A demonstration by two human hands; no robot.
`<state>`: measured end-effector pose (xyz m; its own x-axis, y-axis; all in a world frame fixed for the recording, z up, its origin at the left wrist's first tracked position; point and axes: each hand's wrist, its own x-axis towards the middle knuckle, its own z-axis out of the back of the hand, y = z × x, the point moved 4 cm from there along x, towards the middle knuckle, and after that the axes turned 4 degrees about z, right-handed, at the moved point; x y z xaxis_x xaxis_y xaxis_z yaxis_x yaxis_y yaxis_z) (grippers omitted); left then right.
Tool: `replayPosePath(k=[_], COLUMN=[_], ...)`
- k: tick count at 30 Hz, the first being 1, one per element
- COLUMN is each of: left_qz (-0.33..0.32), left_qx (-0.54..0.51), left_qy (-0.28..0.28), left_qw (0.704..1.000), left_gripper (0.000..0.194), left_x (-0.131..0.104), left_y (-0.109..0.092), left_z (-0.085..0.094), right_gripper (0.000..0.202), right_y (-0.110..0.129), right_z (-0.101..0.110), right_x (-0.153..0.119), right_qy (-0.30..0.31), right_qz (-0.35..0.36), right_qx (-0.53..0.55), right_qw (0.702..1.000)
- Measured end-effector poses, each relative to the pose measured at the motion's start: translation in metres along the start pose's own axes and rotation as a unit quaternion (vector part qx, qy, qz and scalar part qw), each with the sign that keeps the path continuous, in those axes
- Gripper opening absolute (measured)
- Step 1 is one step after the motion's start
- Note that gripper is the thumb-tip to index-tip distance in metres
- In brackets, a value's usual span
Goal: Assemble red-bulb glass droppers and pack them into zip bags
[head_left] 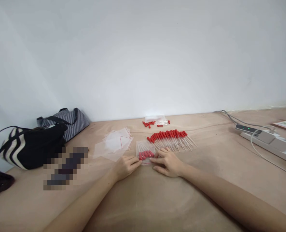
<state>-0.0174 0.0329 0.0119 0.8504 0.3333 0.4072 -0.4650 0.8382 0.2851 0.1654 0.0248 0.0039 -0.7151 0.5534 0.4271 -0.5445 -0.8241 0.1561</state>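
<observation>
Clear zip bag (145, 146), lying flat on the wooden tabletop (143, 203) between the two hands, with several droppers (146, 154) inside; their red bulbs point toward my viewpoint, beside the bag's red-lined edge. I have the left hand (127, 167) at the bag's near left corner, fingers curled; I cannot tell whether they pinch the plastic. The right hand (169, 163) meets the bag's right edge with fingers spread, thumb apart from the index finger. Just beyond the right hand, I see a fanned row of red-bulbed droppers (173, 137), bulbs facing the wall (143, 58). Farther back, loose red bulbs (160, 125) lie near a second clear bag (154, 118). Left of the filled bag, flat bags (112, 143) overlap in a pile. At far left, I note a black bag with white wavy stripes (34, 148) and a finely striped bag (76, 125); at far right, a power strip (285, 156) with cables.
</observation>
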Motion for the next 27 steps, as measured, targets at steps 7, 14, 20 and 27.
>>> replayPosePath(k=[7,14,20,27], left_qz=[0.014,0.058,0.104,0.091], left_qx=[0.013,-0.024,-0.071,-0.074], left_qy=[0.001,-0.055,-0.095,-0.126], left_qw=[1.000,0.997,0.987,0.985], left_gripper=[0.034,0.030,0.023,0.011], left_x=[0.002,0.001,0.000,0.005], left_y=[-0.004,-0.001,0.003,-0.001], left_z=[0.004,0.007,0.009,0.010], right_gripper=[0.030,0.034,0.016,0.021], right_y=[0.012,0.004,-0.003,0.001], right_z=[-0.007,-0.008,-0.013,-0.010], right_x=[0.007,0.003,0.009,0.012], right_qy=[0.031,-0.010,-0.108,-0.156], right_qz=[0.020,-0.037,-0.030,0.034], right_qx=[0.005,0.034,-0.048,-0.101], right_qw=[0.999,0.999,0.993,0.982])
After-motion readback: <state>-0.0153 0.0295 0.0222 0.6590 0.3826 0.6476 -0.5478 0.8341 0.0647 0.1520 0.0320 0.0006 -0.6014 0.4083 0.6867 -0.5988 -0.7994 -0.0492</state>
